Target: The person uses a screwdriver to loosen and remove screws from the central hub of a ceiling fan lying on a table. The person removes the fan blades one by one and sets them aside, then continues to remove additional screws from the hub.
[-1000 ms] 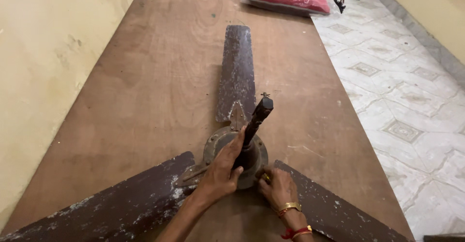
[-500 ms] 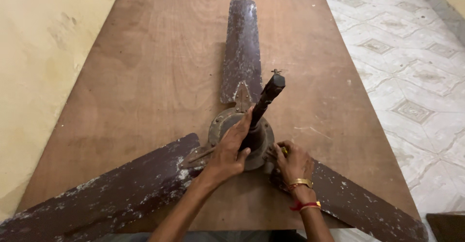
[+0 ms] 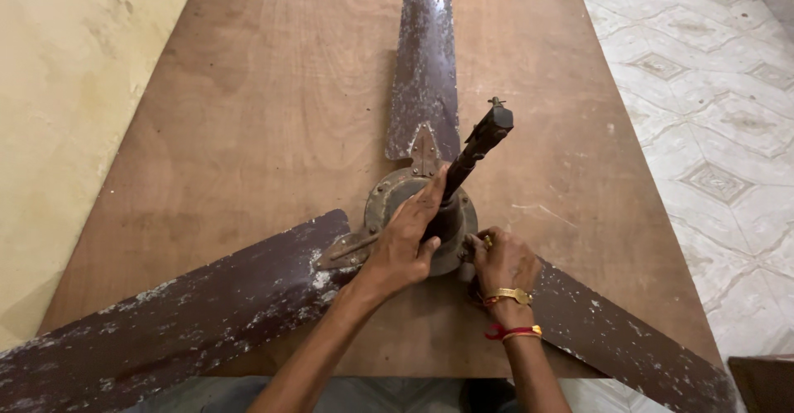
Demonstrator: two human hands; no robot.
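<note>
An old brown ceiling fan lies on a wooden board (image 3: 273, 115), its round motor hub (image 3: 389, 202) in the middle and a dark downrod (image 3: 475, 152) sticking up from it. One blade (image 3: 423, 57) points away from me, another (image 3: 182, 322) runs to the lower left, a third (image 3: 628, 347) to the lower right. My left hand (image 3: 405, 243) rests over the hub with fingers wrapped at the rod's base. At the hub's right edge, where the right blade joins, my right hand (image 3: 500, 260) is curled around something small that I cannot make out.
A yellowish wall (image 3: 58, 132) runs along the board's left side. Patterned white floor tiles (image 3: 719, 132) lie to the right. A dark object's corner (image 3: 765, 384) shows at the bottom right.
The view has tilted down and closer, so the pink bag at the far end has left the picture. Both hands have stayed on the hub.
</note>
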